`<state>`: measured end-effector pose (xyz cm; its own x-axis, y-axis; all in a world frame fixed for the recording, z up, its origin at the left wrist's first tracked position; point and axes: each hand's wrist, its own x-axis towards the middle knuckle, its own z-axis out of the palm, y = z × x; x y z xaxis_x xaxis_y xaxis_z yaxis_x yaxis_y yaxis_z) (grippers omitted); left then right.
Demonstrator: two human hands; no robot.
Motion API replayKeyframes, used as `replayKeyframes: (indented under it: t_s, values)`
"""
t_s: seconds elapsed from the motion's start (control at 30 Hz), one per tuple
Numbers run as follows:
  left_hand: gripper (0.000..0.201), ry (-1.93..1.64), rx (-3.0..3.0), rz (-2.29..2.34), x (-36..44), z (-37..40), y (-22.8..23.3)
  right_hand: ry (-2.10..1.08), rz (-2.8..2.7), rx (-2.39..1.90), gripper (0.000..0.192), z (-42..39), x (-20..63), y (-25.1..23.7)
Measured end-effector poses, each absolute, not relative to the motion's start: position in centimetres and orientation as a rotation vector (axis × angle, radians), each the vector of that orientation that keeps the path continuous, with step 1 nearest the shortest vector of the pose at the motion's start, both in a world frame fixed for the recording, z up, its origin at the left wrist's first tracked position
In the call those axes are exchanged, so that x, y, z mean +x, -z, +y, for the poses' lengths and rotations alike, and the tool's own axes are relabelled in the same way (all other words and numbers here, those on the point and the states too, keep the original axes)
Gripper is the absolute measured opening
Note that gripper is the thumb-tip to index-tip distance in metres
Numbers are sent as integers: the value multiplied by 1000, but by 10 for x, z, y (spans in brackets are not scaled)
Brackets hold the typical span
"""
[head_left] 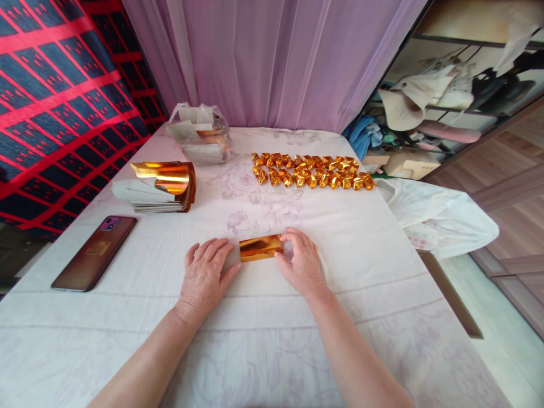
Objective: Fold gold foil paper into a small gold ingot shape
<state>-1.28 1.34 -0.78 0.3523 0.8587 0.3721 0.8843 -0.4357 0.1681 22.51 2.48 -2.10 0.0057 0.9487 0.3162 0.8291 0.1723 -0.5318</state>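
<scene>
On white floral cloth-covered tabletop (255,317): shiny gold rectangular foil strip (260,248) between left hand (207,269) and right hand (303,262).
Left grip: apart, just beside strip.
Right grip: at strip's right end; cannot tell if clamped.

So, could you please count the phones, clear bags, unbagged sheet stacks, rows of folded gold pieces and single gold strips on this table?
Phone: 1
Clear bag: 1
Unbagged sheet stack: 1
Rows of folded gold pieces: 2
Single gold strip: 1
Total: 6
</scene>
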Motion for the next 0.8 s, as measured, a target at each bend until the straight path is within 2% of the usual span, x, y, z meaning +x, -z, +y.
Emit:
replayKeyframes:
  t_s: [0.13, 0.27, 0.43, 0.8]
  values:
    - [36, 665, -2563, -1608, -10, 15, 10, -240, -1836, -1672, 41, 25, 225, 23]
    - [26, 756, -2604, -1580, -9, 16, 10, -223, -1844, -1660, 51, 26, 226, 25]
    - [15, 842, -2678, -1565, -7, 18, 10, -218, -1863, -1636, 47, 26, 227, 26]
    - [13, 862, -2745, -1643, -5, 18, 10, -254, -1825, -1583, 31, 26, 227, 24]
